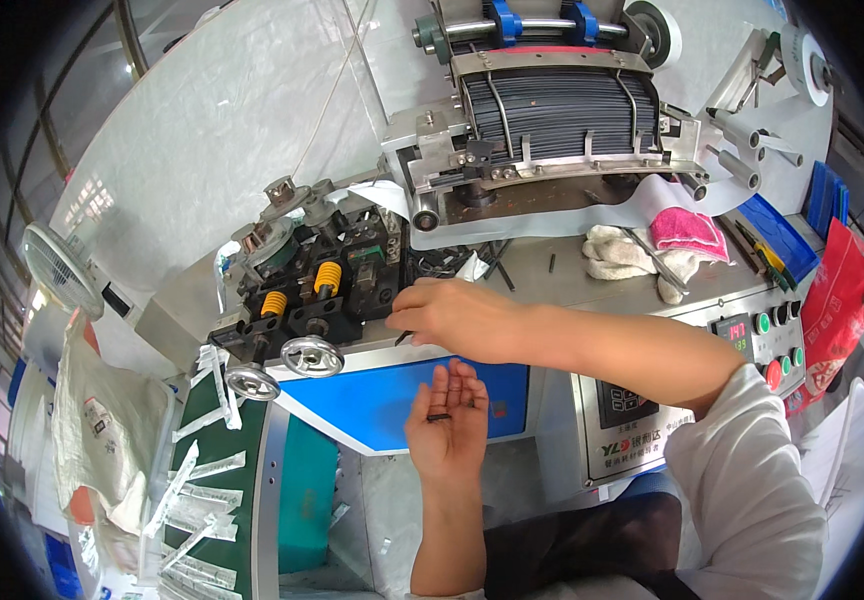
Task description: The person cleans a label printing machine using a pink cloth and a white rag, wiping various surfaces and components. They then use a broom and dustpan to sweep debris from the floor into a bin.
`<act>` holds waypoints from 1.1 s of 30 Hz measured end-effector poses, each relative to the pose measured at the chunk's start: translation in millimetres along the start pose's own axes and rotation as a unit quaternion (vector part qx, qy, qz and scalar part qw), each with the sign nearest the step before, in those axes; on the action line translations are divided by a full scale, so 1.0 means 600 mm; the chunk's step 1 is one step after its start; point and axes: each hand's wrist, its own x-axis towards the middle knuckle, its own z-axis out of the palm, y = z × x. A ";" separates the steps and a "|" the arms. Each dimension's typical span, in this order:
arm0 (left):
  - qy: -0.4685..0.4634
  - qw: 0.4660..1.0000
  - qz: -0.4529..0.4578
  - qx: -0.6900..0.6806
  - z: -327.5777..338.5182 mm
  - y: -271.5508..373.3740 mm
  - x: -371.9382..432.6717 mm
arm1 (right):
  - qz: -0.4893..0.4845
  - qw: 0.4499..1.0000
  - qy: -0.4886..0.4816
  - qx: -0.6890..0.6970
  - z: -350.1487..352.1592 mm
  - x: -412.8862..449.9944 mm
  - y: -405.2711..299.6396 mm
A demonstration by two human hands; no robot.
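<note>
My left hand (448, 427) is palm up in front of the machine, fingers partly curled. A short black piece (438, 417) lies across it near the base of the fingers. Above and slightly beyond it, my right hand (454, 315) reaches in from the right at the worktop's front edge. Its fingertips pinch a small dark piece (403, 337), partly hidden by the fingers. Behind that hand, a heap of black stick scraps (439, 262) lies on the metal worktop (552, 289) beside the black sealing unit (361, 289), with a crumpled white scrap (471, 267) among them.
Two metal handwheels (312, 355) project at the front left. A hopper of black sticks (563, 112) stands behind, above a white film web (537, 229). White gloves (612, 251) and a pink cloth (691, 234) lie right. Wrapped packets (203, 499) cover the green conveyor (241, 465).
</note>
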 end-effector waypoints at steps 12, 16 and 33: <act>-0.079 0.989 -0.024 -0.124 -0.002 0.028 0.016 | 0.078 0.996 -0.032 0.009 -0.015 -0.031 -0.051; 0.011 0.996 -0.027 -0.090 0.004 0.014 0.022 | 0.174 0.974 0.026 -0.142 -0.030 -0.050 0.003; -0.016 1.000 0.013 0.000 -0.010 0.017 0.023 | 0.334 0.923 -0.168 -0.088 0.030 0.011 0.066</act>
